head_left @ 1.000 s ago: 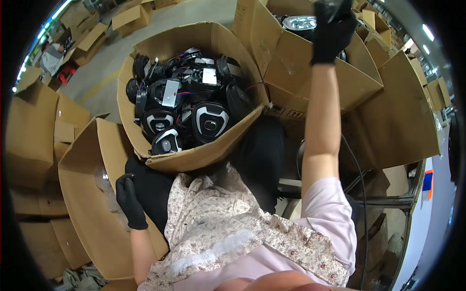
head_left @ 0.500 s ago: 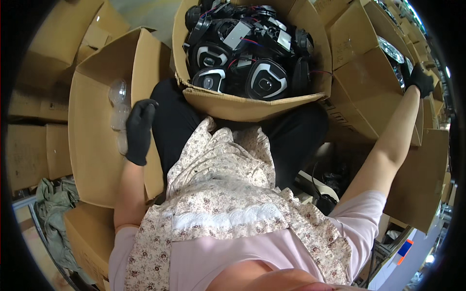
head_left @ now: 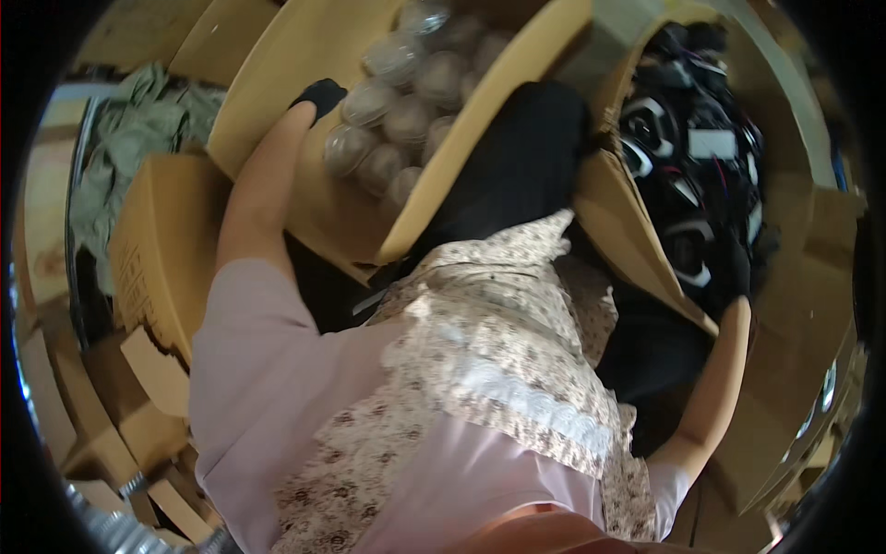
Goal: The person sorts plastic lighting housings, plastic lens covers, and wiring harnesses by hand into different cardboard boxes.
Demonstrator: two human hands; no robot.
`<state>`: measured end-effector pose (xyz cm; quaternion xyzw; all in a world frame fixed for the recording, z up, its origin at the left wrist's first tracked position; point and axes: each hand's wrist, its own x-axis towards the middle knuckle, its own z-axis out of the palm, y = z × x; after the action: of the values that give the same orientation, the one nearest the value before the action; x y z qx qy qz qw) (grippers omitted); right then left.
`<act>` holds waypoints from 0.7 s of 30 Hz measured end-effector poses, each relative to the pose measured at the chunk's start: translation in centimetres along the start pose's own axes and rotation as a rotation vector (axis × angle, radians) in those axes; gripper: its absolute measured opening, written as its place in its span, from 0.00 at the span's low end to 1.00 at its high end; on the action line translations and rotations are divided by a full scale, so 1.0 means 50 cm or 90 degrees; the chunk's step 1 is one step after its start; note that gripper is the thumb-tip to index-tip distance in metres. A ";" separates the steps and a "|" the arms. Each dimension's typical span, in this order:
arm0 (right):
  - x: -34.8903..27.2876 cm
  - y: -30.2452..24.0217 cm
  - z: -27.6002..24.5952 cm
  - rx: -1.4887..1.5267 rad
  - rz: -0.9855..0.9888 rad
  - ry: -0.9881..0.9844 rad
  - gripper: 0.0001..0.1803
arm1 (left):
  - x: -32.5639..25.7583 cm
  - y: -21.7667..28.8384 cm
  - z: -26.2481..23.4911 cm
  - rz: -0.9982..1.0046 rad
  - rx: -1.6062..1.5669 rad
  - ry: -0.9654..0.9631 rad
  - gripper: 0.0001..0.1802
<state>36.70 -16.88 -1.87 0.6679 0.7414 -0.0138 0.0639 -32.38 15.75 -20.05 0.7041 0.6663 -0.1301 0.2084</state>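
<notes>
My left hand [head_left: 318,94], in a black glove, reaches over the wall of an open cardboard box [head_left: 277,83] at the upper left. It is right beside several clear round plastic shells [head_left: 392,120] piled inside, and its fingers are hidden behind the box wall. My right hand [head_left: 738,270], also gloved in black, is down at the near rim of a second open box [head_left: 628,231] on the right. That box is full of black electronic devices with white labels [head_left: 688,152]. The dark glove blends into them, so the grip is unclear.
Flattened and stacked cardboard boxes [head_left: 161,249] crowd the left side, with a crumpled grey-green cloth [head_left: 129,138] behind them. More cardboard walls [head_left: 812,305] close in on the right. My floral top and pink sleeves fill the middle of the view.
My view has swung left. My left hand went up from the box flap into the box of clear shells. My right hand came down from the far right boxes to the box of black devices.
</notes>
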 end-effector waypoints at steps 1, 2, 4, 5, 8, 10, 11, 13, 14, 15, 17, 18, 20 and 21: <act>0.014 -0.068 -0.040 0.268 0.222 0.004 0.17 | 0.007 -0.035 0.030 -0.005 0.021 -0.003 0.25; 0.011 -0.042 -0.040 0.007 -0.042 -0.048 0.12 | 0.025 -0.101 0.076 -0.026 0.013 -0.003 0.25; 0.044 -0.113 -0.075 -0.079 -0.226 -0.023 0.12 | 0.015 -0.251 0.124 -0.128 0.077 -0.043 0.25; 0.032 -0.115 -0.070 -0.090 -0.219 -0.042 0.12 | 0.047 -0.220 0.177 -0.107 0.093 -0.068 0.26; 0.015 -0.126 -0.054 0.023 -0.045 -0.076 0.12 | 0.085 -0.203 0.275 -0.273 -0.172 -0.139 0.29; 0.017 -0.143 -0.047 0.228 0.073 0.107 0.11 | 0.087 -0.194 0.313 -0.447 -0.440 -0.180 0.32; 0.000 -0.129 -0.032 0.190 0.075 0.141 0.10 | 0.103 -0.098 0.358 -0.302 -0.317 -0.194 0.33; -0.015 -0.145 -0.042 0.341 0.212 0.173 0.10 | 0.102 -0.001 0.380 -0.114 -0.150 -0.068 0.32; -0.004 -0.159 -0.043 0.529 0.317 0.206 0.10 | 0.083 -0.027 0.385 -0.089 -0.101 0.056 0.32; -0.006 -0.199 -0.060 0.633 0.466 0.286 0.09 | 0.101 0.099 0.381 -0.102 -0.214 0.087 0.31; -0.012 -0.184 -0.045 0.550 0.441 0.248 0.08 | 0.065 0.183 0.326 0.096 -0.235 0.105 0.31; -0.010 -0.180 -0.029 0.489 0.397 0.202 0.07 | 0.079 0.164 0.345 0.197 -0.207 0.108 0.31; -0.010 -0.188 -0.007 0.469 0.340 0.200 0.05 | 0.076 0.198 0.330 0.231 -0.159 0.069 0.32; -0.001 -0.196 -0.011 0.529 0.357 0.123 0.05 | 0.061 0.227 0.318 0.260 -0.118 0.028 0.33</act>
<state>26.94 -17.94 -1.95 0.8084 0.4679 -0.2281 -0.2750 -19.39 10.75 -34.06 0.8049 0.5234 -0.0082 0.2793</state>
